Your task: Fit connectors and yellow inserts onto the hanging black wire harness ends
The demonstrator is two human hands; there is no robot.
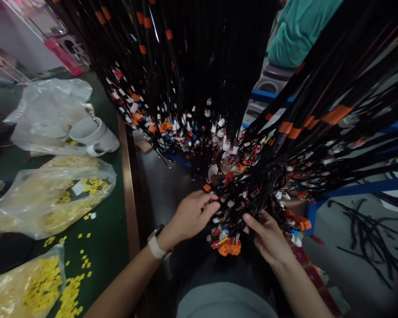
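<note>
Dim overall, brighter at upper left, wide-angle bending at edges — dark vignetted corners, soft blur.

Well off to the left of the hands lies a green table with a brown edge strip. On it, nearest the wrist, loose yellow plastic pieces are scattered beside a clear bag of the same yellow pieces. Farther up sits a larger clear bag of yellow parts, and beyond that a white mug lying on its side against crumpled clear plastic. To the right of the hands, on the grey floor, loose black cable lengths lie in a heap below a blue metal frame. Far above them a teal garment shows.
</note>
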